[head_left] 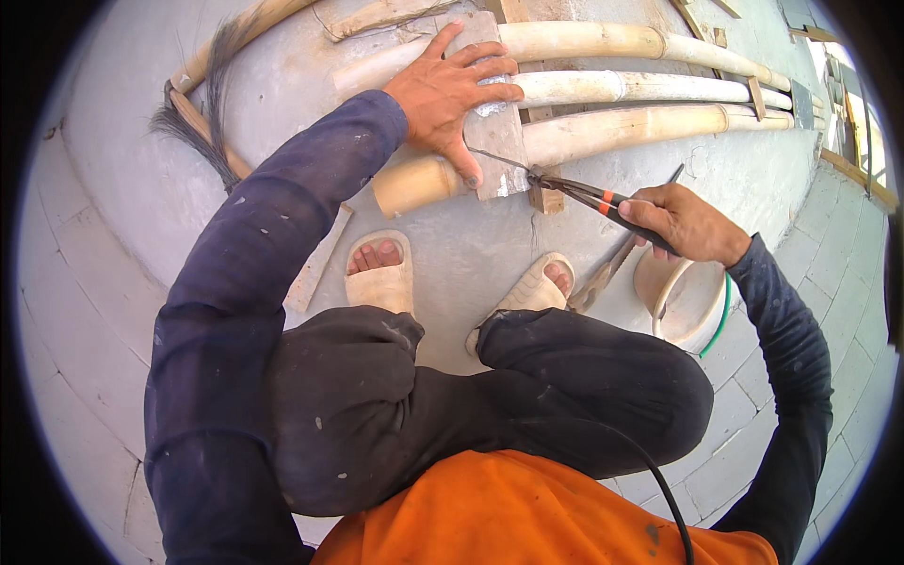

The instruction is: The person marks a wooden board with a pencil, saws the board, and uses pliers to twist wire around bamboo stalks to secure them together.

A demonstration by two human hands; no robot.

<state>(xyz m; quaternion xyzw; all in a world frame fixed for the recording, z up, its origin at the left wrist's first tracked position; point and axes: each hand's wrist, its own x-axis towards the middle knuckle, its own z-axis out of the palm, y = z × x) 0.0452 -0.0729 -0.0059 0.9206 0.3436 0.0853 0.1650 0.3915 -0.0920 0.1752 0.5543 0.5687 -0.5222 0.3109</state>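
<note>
Beyond the orange shirt (537, 518), the left hand (452, 94), grasping nothing, spreads wide on the board (499, 132) across the bamboo poles (612, 135), apparently steadying it; the right hand (683, 221) wraps the pliers (605, 201), tips at the wire (492, 155).

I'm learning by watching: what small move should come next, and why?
Perhaps a slight twist of the pliers by the right hand: their tip meets the wire at the board's edge, and the left hand lies spread on the board.
</note>
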